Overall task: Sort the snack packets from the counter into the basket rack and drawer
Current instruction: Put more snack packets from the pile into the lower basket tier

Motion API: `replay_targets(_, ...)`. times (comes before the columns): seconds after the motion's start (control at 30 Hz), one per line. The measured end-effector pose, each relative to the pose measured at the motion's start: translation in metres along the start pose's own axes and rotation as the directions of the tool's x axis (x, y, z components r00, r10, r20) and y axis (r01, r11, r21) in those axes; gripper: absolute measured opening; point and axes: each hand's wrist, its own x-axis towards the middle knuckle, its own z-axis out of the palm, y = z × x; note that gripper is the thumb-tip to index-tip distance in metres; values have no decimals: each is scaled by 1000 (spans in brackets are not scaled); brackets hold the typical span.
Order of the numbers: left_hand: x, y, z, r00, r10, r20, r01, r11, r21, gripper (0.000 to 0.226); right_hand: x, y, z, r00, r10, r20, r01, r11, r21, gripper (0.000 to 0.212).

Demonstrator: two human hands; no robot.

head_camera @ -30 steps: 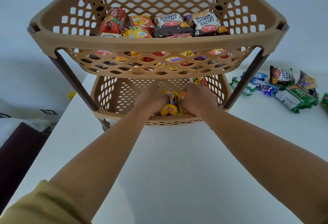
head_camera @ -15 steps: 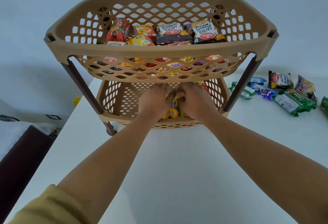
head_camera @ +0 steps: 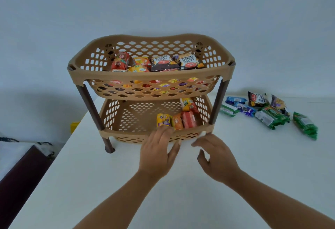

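Observation:
A tan two-tier basket rack point(head_camera: 150, 73) with brown legs stands on the white counter point(head_camera: 108, 183). Its top basket holds several snack packets, among them salted peanuts point(head_camera: 188, 62). In the lower basket point(head_camera: 116, 112) a yellow packet point(head_camera: 163, 120), an orange packet point(head_camera: 177, 121) and a red packet point(head_camera: 189, 120) lie at the front right, with another packet point(head_camera: 187, 104) behind them. My left hand point(head_camera: 157, 153) is open just in front of the lower basket's rim, fingertips at it. My right hand point(head_camera: 217, 158) is open beside it, holding nothing.
Several loose packets lie on the counter right of the rack: blue ones point(head_camera: 235, 100), a salted peanuts packet point(head_camera: 258, 99) and green ones point(head_camera: 273, 117), point(head_camera: 305, 125). The counter's left edge drops to dark furniture point(head_camera: 20, 170). A plain wall stands behind.
Both hands have let go of the yellow and orange packets and drawn back out of the lower basket toward me. The view has pulled back from the rack.

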Motion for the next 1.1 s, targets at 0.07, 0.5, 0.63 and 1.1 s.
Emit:
replay_targets(0.07, -12, 12, 4, 999, 14, 43, -13, 999, -37, 47, -21, 7, -8, 999, 43, 31, -42, 999, -26, 34)
replay_targets(0.5, -22, 114, 85, 951, -5, 309, 35, 995, -92, 64, -95, 94, -90, 925, 375, 67, -366, 924, -113, 35)
replay_targets(0.63, -15, 151, 131, 908, -97, 408, 134, 989, -62, 82, -115, 140, -117, 903, 418, 100, -405, 905, -131, 37)
replay_targets(1.1, 31, 177, 219, 840, -289, 459, 223, 955, 195, 86, -74, 271, -154, 866, 473, 165, -444, 877, -184, 45)
